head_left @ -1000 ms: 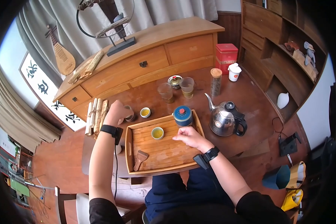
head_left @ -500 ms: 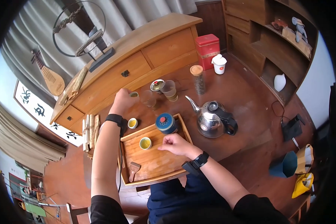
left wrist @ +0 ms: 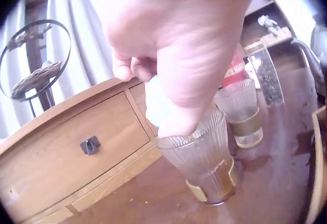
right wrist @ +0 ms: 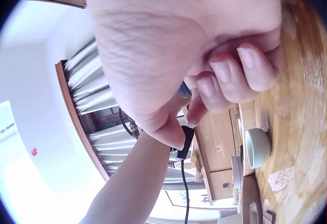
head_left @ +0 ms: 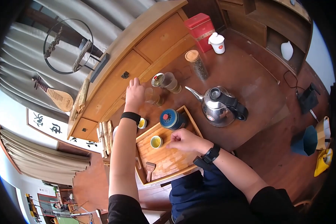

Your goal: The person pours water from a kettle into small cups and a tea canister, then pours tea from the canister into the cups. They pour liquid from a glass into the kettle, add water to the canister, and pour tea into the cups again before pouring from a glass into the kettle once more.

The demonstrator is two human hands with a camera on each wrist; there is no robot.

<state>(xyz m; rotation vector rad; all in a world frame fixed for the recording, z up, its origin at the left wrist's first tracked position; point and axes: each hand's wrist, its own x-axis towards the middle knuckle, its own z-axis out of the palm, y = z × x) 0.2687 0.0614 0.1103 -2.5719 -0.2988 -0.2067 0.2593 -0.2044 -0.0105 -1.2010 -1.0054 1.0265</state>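
Observation:
My left hand [head_left: 135, 92] grips a small pale teacup [left wrist: 157, 104], which is mostly covered by the fingers. In the left wrist view the cup sits right at the rim of a ribbed glass [left wrist: 202, 155] with a gold band. A second ribbed glass [head_left: 171, 83] stands behind it. Over the wooden tray [head_left: 175, 170] hovers my right hand [head_left: 184, 140], loosely curled with nothing in it. Nearest to it are a teacup of yellow tea [head_left: 156, 142] on the tray and a blue canister [head_left: 171, 119] with a red knob. Another filled teacup [head_left: 142, 123] stands beyond the tray's edge.
A steel kettle [head_left: 218, 108] stands right of the tray. Toward the back are a lidded bowl [head_left: 157, 79], a cork-topped jar [head_left: 198, 65], a white lidded cup [head_left: 217, 43] and a red tin [head_left: 201, 31]. A small brush [head_left: 150, 170] lies on the tray; bamboo scrolls [head_left: 106, 136] sit at left.
My left hand has lifted the teacup from the table's left side, carried it toward the ribbed glasses and turned it over there. The right hand stays above the tray. The head view has tilted.

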